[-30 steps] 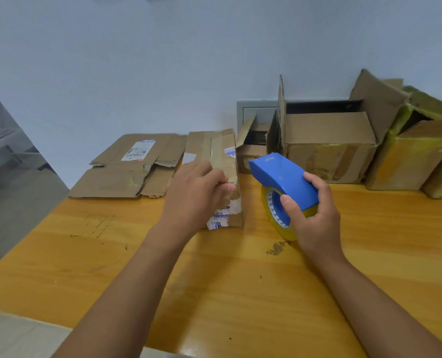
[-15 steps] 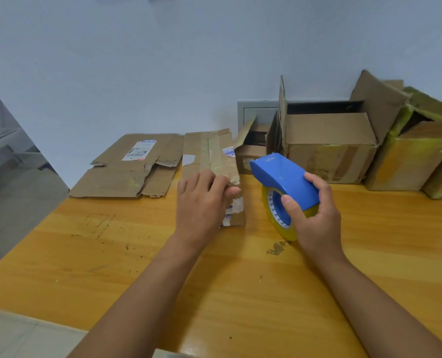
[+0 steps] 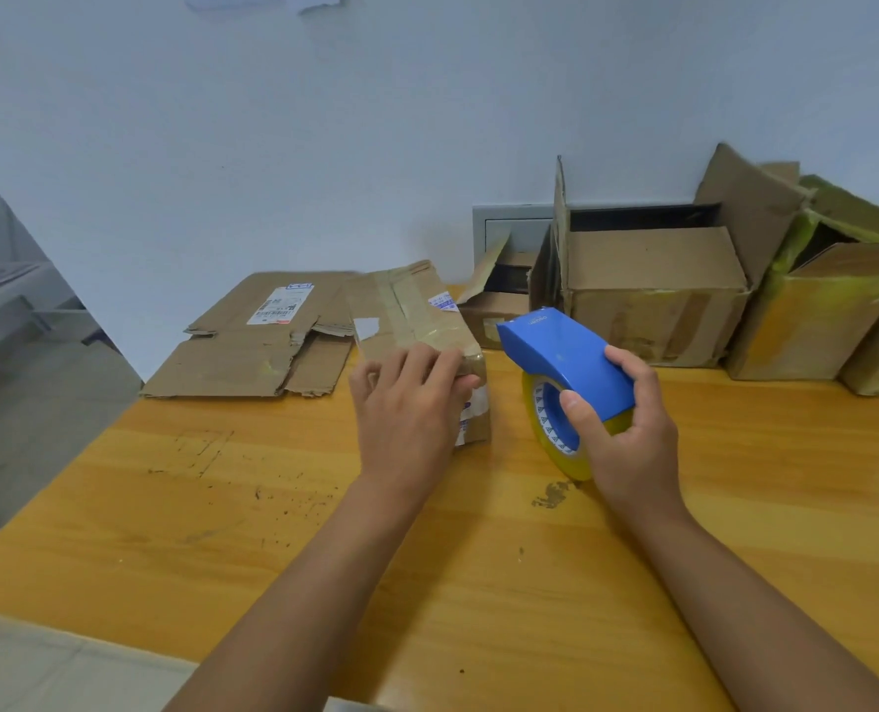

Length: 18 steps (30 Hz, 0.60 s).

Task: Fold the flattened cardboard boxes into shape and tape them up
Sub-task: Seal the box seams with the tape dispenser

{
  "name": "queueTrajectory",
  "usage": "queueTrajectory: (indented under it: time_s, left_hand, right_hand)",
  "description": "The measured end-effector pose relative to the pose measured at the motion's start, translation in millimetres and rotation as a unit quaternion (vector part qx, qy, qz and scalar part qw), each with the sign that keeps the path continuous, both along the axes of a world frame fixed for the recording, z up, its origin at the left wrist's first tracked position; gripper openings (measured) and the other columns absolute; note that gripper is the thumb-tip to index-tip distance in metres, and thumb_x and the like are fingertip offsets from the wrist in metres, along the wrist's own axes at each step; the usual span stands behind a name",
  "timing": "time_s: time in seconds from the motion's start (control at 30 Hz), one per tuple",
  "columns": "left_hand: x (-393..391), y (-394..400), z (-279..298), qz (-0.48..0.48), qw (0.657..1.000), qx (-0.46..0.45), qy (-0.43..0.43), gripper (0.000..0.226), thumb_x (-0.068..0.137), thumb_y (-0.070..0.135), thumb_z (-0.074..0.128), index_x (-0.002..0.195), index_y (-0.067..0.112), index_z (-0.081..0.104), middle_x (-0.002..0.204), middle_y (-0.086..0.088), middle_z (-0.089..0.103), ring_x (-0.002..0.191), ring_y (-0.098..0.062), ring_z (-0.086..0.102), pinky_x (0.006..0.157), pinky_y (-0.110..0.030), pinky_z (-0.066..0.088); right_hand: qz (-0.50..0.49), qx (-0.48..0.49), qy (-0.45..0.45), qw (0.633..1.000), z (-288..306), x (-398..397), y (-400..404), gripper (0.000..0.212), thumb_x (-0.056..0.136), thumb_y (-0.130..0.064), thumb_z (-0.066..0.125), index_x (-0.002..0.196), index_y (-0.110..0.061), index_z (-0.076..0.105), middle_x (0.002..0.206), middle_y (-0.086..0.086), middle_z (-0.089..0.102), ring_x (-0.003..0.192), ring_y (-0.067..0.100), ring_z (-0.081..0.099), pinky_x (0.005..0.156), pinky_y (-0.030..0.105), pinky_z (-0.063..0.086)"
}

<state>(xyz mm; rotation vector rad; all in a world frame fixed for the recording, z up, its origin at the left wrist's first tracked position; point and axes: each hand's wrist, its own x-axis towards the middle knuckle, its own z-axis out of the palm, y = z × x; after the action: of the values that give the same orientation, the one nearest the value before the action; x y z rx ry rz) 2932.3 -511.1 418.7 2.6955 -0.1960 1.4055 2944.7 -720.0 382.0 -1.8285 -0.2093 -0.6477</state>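
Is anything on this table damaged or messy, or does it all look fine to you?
The cardboard is worn. The flattened box at the back left has ragged, torn flap edges. The small box under the left hand carries old tape and torn labels. A dark stain marks the table near the tape dispenser in the right hand.

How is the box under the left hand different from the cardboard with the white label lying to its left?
The box under the left hand is folded into shape and stands up from the table; the labelled cardboard lies flat and unfolded. The box carries tape strips along its top; the flat cardboard shows a shipping label instead. Both are worn brown cardboard.
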Motion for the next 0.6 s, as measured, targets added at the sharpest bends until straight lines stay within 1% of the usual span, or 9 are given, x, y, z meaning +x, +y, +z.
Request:
queueTrajectory:
  time_s: [0.07,0.13,0.2,0.23,0.27,0.33,0.43,0.53,0.6]
  left_hand:
    - [-1.8,-3.2,2.6,0.020,0.999,-0.025,0.018,0.018,0.092,0.042,0.065,0.102,0.028,0.070,0.102,0.004,0.063,0.106,-0.025,0.054,0.093,-0.041,0.028]
    - [-3.4,-1.3,7.5,0.011,0.998,-0.045,0.038,0.022,0.096,0.045,0.058,0.105,0.029,0.071,0.104,0.004,0.064,0.102,-0.023,0.056,0.093,-0.040,0.031]
    - [-5.9,7.4,14.4,-0.002,0.997,-0.062,0.053,0.028,0.100,0.044,0.050,0.105,0.026,0.072,0.100,0.005,0.069,0.095,-0.020,0.061,0.088,-0.033,0.032]
    - [-6.5,13.2,17.9,-0.015,0.996,-0.069,0.059,0.027,0.101,0.041,0.051,0.105,0.024,0.072,0.099,0.005,0.071,0.093,-0.019,0.063,0.085,-0.029,0.030]
    - [-6.7,19.3,20.6,-0.033,0.995,-0.068,0.065,0.024,0.101,0.037,0.054,0.104,0.022,0.072,0.098,0.005,0.072,0.092,-0.019,0.064,0.083,-0.027,0.028]
    - [-5.7,29.9,24.3,-0.077,0.993,-0.049,0.080,0.020,0.098,0.033,0.060,0.101,0.019,0.074,0.099,0.004,0.072,0.092,-0.019,0.064,0.080,-0.024,0.028]
    - [-3.3,41.6,27.8,-0.126,0.986,-0.028,0.109,0.021,0.095,0.031,0.063,0.105,0.017,0.075,0.106,0.003,0.071,0.098,-0.019,0.062,0.081,-0.024,0.029]
    - [-4.7,46.0,26.9,-0.137,0.983,-0.015,0.123,0.022,0.094,0.029,0.066,0.111,0.017,0.074,0.111,0.003,0.069,0.101,-0.018,0.059,0.082,-0.025,0.031]
    - [-4.6,46.2,26.9,-0.141,0.981,-0.025,0.133,0.024,0.091,0.028,0.070,0.113,0.017,0.073,0.115,0.001,0.068,0.102,-0.018,0.058,0.081,-0.027,0.035]
  right_hand:
    - [-0.001,0.002,-0.001,1.000,0.2,-0.4,0.0,0.064,0.080,-0.061,0.058,0.136,-0.031,0.047,0.123,-0.014,0.050,0.107,-0.006,0.051,0.080,0.020,0.048]
    - [0.001,0.002,-0.002,1.000,0.2,0.0,-0.2,0.063,0.081,-0.061,0.058,0.136,-0.031,0.047,0.122,-0.017,0.049,0.108,-0.006,0.051,0.080,0.020,0.049]
    - [0.004,0.000,-0.002,1.000,0.0,0.8,-0.3,0.063,0.081,-0.061,0.058,0.136,-0.032,0.046,0.118,-0.024,0.048,0.107,-0.006,0.052,0.078,0.018,0.048]
    - [0.004,-0.001,-0.001,1.000,-0.2,1.4,-0.5,0.063,0.081,-0.062,0.058,0.136,-0.033,0.046,0.118,-0.028,0.047,0.106,-0.006,0.052,0.077,0.017,0.048]
    - [0.003,-0.001,0.001,1.000,-0.5,2.0,-0.6,0.063,0.081,-0.062,0.058,0.136,-0.033,0.046,0.118,-0.029,0.047,0.106,-0.007,0.052,0.077,0.017,0.047]
    - [0.002,0.000,0.001,1.000,-1.0,2.5,-0.4,0.064,0.080,-0.063,0.058,0.136,-0.033,0.046,0.117,-0.022,0.048,0.107,-0.007,0.051,0.078,0.017,0.046]
    - [0.002,-0.002,0.000,1.000,-1.2,1.9,-0.3,0.064,0.081,-0.062,0.058,0.137,-0.033,0.046,0.122,-0.018,0.047,0.108,-0.007,0.050,0.080,0.018,0.046]
    - [0.003,-0.005,-0.002,1.000,-0.7,1.4,-0.3,0.064,0.081,-0.063,0.058,0.136,-0.033,0.046,0.123,-0.017,0.047,0.108,-0.007,0.051,0.079,0.015,0.045]
    - [0.003,-0.003,-0.002,1.000,-0.5,1.2,-0.5,0.064,0.081,-0.062,0.058,0.137,-0.033,0.046,0.124,-0.017,0.048,0.108,-0.007,0.051,0.079,0.012,0.045]
